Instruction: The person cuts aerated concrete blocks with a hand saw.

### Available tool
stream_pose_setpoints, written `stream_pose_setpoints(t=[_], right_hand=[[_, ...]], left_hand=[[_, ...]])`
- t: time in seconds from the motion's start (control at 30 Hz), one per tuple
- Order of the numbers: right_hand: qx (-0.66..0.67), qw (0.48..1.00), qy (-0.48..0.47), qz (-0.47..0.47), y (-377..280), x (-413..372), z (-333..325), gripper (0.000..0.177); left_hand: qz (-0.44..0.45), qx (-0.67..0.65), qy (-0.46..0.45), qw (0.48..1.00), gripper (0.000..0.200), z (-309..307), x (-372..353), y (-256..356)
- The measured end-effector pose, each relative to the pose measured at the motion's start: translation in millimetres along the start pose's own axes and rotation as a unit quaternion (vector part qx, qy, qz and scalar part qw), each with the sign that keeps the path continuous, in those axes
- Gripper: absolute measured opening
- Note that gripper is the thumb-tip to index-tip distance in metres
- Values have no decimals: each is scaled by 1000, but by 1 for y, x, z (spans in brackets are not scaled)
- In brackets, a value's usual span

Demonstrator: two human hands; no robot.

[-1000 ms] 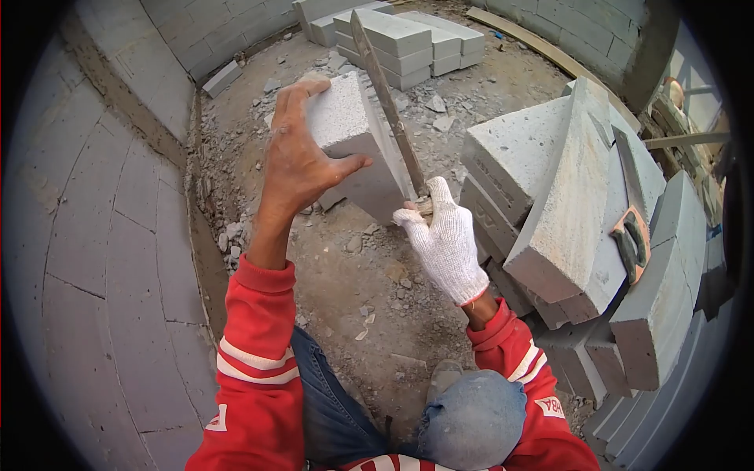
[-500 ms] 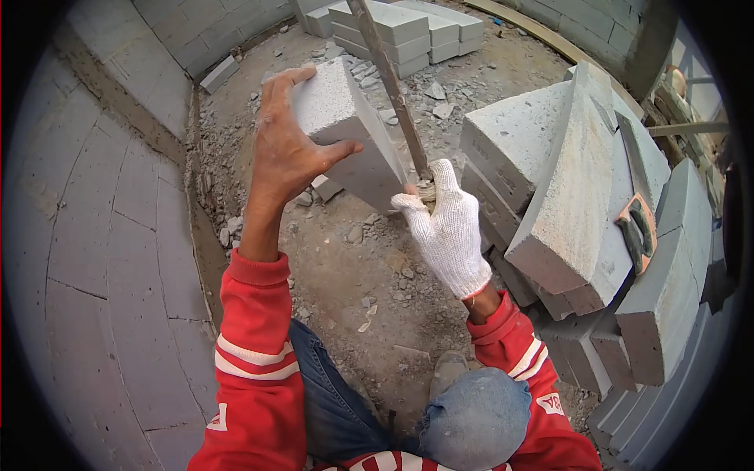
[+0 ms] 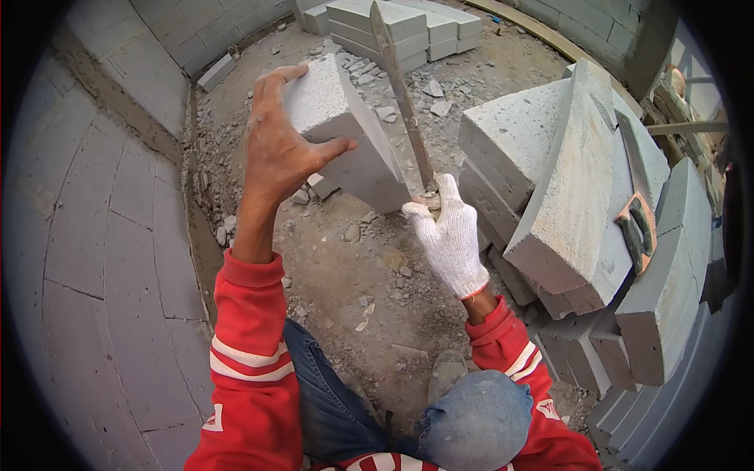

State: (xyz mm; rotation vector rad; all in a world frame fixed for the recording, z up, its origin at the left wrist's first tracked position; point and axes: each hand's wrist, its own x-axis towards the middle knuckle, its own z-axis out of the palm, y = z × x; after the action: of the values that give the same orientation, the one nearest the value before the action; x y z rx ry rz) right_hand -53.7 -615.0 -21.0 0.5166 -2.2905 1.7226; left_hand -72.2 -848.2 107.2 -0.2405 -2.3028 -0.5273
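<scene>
My bare left hand (image 3: 283, 141) grips the upper left end of a light grey block (image 3: 345, 133), thumb on the near face and fingers over the far edge. The block is tilted, its lower right corner close to my right hand (image 3: 452, 235). That hand wears a white knitted glove and is closed round the handle of a long, worn blade (image 3: 404, 102), which points up and away. The blade stands just right of the block, apart from its upper part.
Stacked grey blocks (image 3: 542, 228) rise at the right, with an orange-handled saw (image 3: 638, 231) on them. More blocks (image 3: 377, 31) lie at the back. A block wall (image 3: 118, 275) runs along the left. Rubble covers the ground (image 3: 338, 275) beyond my knees.
The block and my left hand have shifted slightly left. The blade has slid down toward me and its tip now shows. My right hand has moved slightly down and right.
</scene>
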Motion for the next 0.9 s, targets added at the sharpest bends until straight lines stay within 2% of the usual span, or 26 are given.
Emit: stream_pose_setpoints(t=[0.07,0.13,0.2,0.23,0.27,0.37,0.47,0.53,0.6,0.67,0.73,0.8,0.9], right_hand=[[9,996,63,-70,-34,15,-11,32],[32,995,77,-55,-43,20,-9,33],[-2,997,63,-53,-24,17,5,34],[-37,999,-31,24,1,11,16,35],[-69,996,-47,33,26,5,28,36],[-46,994,-80,63,8,14,14,36],[-20,999,-38,11,-18,12,6,34],[9,995,78,-66,-43,14,-3,31],[30,990,109,-82,-43,15,1,31],[-20,993,93,-67,-20,8,12,31],[-170,984,-41,38,35,-6,30,34],[-105,992,-62,40,54,-8,19,35],[-87,995,-35,39,42,-10,11,34]], left_hand=[[18,17,1,1000,96,0,-2,1],[15,-4,-3,1000,95,0,-1,8],[22,-6,-9,1000,95,0,-1,9],[33,-10,-15,999,95,2,1,11],[37,-13,-12,999,95,3,0,11],[50,-11,-7,999,95,3,6,7],[8,-14,-18,1000,96,2,2,13],[-15,-22,-28,999,103,3,-2,14],[-13,-17,-27,999,104,3,-4,16],[-3,-17,-25,1000,104,4,-4,19],[10,-1,-4,1000,104,7,-4,19],[2,-7,-6,1000,103,5,-4,13],[-8,-3,-14,1000,101,1,-3,10]])
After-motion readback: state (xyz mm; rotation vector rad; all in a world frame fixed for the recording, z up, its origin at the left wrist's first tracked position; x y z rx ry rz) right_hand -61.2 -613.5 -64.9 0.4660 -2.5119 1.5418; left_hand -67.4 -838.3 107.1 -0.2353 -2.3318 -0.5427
